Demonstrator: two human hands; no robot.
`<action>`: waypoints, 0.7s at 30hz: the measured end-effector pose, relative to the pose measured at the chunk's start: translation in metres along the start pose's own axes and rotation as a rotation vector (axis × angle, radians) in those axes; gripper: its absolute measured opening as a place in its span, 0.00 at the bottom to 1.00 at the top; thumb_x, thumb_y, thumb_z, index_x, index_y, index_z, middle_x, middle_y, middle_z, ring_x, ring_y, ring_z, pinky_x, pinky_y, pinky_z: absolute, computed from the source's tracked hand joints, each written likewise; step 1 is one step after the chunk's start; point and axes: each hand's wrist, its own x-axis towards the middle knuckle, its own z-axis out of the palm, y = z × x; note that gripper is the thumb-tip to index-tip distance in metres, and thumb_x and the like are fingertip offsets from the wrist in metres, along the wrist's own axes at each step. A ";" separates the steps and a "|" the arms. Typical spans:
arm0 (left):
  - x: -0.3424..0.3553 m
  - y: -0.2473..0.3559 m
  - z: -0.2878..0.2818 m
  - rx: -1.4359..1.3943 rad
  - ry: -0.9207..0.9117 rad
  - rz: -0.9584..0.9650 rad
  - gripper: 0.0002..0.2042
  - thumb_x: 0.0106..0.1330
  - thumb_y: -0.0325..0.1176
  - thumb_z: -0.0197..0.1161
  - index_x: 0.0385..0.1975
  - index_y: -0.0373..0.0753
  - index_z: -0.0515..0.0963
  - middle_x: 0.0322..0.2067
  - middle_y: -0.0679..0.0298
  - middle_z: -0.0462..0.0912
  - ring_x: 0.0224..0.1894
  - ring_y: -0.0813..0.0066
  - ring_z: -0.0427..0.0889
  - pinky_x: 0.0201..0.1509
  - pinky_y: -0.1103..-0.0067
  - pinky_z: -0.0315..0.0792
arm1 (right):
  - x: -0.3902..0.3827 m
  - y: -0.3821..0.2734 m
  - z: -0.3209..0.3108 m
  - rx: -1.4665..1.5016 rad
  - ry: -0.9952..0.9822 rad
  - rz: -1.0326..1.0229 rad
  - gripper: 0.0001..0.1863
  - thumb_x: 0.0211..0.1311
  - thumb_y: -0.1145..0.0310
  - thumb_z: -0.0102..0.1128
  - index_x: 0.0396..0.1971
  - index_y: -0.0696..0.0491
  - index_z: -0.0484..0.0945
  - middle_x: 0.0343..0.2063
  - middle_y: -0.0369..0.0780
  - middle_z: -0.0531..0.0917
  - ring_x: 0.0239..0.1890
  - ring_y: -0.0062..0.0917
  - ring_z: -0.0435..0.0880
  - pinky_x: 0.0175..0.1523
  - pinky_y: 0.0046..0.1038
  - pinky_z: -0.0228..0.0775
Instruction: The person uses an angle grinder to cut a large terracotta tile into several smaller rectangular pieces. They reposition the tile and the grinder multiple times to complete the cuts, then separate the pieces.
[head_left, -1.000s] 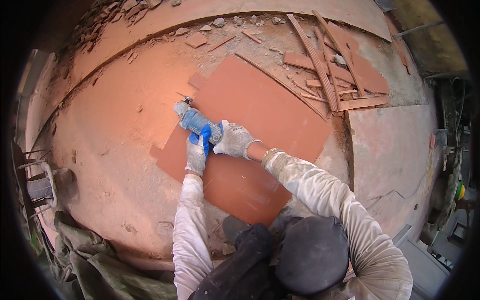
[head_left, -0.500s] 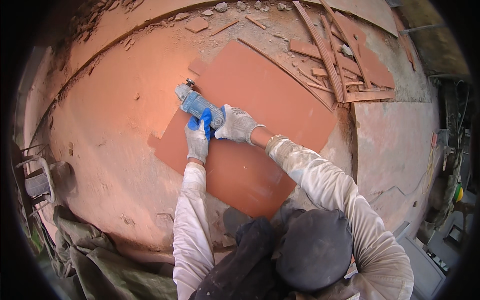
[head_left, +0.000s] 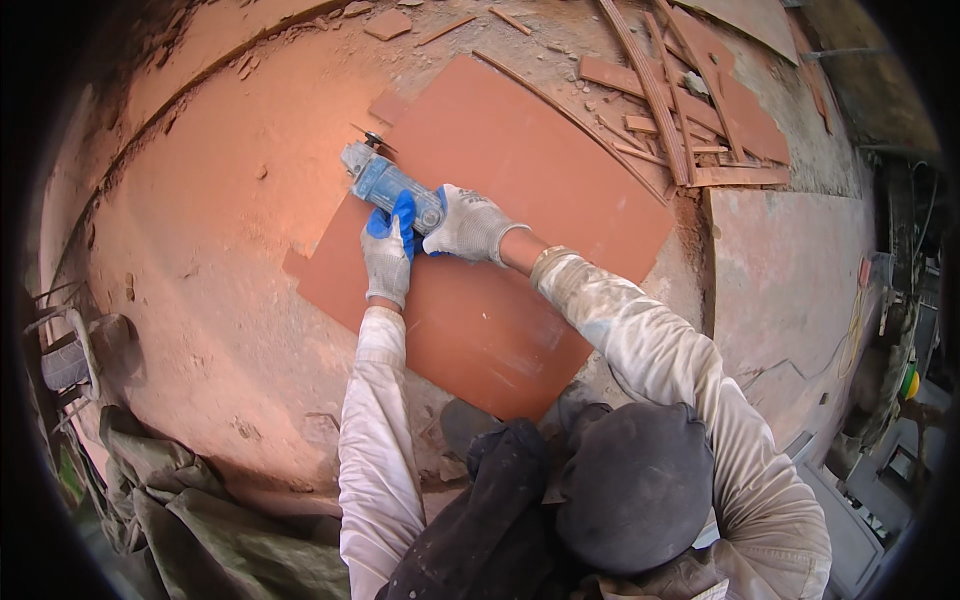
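I hold a blue-and-grey angle grinder (head_left: 384,181) in both gloved hands. Its head, with a thin disc, points toward the upper left, over the left edge of a large rust-red sheet (head_left: 530,160) lying on the dusty floor. My left hand (head_left: 388,255) is closed around the grinder's underside and near side, its blue palm coating showing. My right hand (head_left: 470,225) grips the back end of the body. A small reddish offcut (head_left: 390,106) lies beside the sheet's upper left edge, and orange dust covers the floor around the disc.
Reddish strips (head_left: 645,105) and broken pieces are heaped at upper right, beside a pale slab (head_left: 780,290). Rubble lines a raised edge (head_left: 160,130) at upper left. Crumpled dark-green tarp (head_left: 180,500) and a metal-framed object (head_left: 70,365) lie at left; cords (head_left: 850,345) at right.
The sheet, grinder, hands and surroundings all sit higher in the picture than a second ago, as the view has shifted. My grip on the grinder looks the same.
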 end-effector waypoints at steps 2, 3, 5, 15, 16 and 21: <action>0.003 -0.006 -0.002 -0.017 0.006 0.024 0.17 0.85 0.34 0.66 0.61 0.25 0.82 0.55 0.59 0.89 0.52 0.74 0.88 0.59 0.74 0.82 | 0.001 0.001 0.000 0.017 -0.005 0.012 0.34 0.53 0.55 0.76 0.53 0.66 0.80 0.36 0.59 0.92 0.43 0.48 0.95 0.52 0.42 0.86; 0.004 -0.007 -0.002 -0.024 0.025 0.006 0.17 0.85 0.33 0.65 0.62 0.25 0.81 0.56 0.58 0.89 0.53 0.74 0.88 0.60 0.73 0.82 | 0.001 0.001 0.000 -0.002 0.007 -0.008 0.34 0.52 0.55 0.76 0.53 0.66 0.80 0.36 0.58 0.92 0.42 0.47 0.95 0.52 0.42 0.86; 0.006 -0.008 -0.001 -0.046 0.025 0.011 0.16 0.86 0.32 0.64 0.63 0.25 0.81 0.58 0.58 0.89 0.55 0.73 0.88 0.62 0.73 0.82 | 0.001 0.000 0.000 -0.004 0.012 -0.015 0.34 0.52 0.55 0.76 0.53 0.66 0.80 0.36 0.58 0.92 0.41 0.47 0.95 0.51 0.41 0.86; -0.003 0.010 0.006 -0.126 0.034 -0.096 0.17 0.84 0.33 0.66 0.64 0.27 0.82 0.57 0.59 0.90 0.56 0.71 0.89 0.63 0.73 0.83 | 0.003 0.000 -0.002 0.033 -0.018 0.006 0.33 0.52 0.55 0.76 0.51 0.66 0.80 0.33 0.56 0.91 0.36 0.43 0.95 0.44 0.40 0.87; -0.002 0.009 0.007 -0.138 0.013 -0.059 0.17 0.84 0.33 0.66 0.63 0.27 0.82 0.57 0.59 0.90 0.56 0.71 0.89 0.62 0.73 0.83 | 0.003 0.000 -0.002 0.035 -0.022 0.010 0.33 0.52 0.55 0.76 0.51 0.66 0.80 0.33 0.56 0.91 0.36 0.43 0.95 0.44 0.41 0.87; 0.002 0.003 0.003 0.019 0.049 -0.039 0.17 0.85 0.35 0.66 0.61 0.26 0.83 0.55 0.58 0.91 0.53 0.72 0.89 0.60 0.73 0.83 | 0.004 0.000 -0.001 0.034 -0.003 0.002 0.33 0.52 0.55 0.75 0.51 0.67 0.81 0.33 0.56 0.92 0.36 0.44 0.95 0.44 0.40 0.87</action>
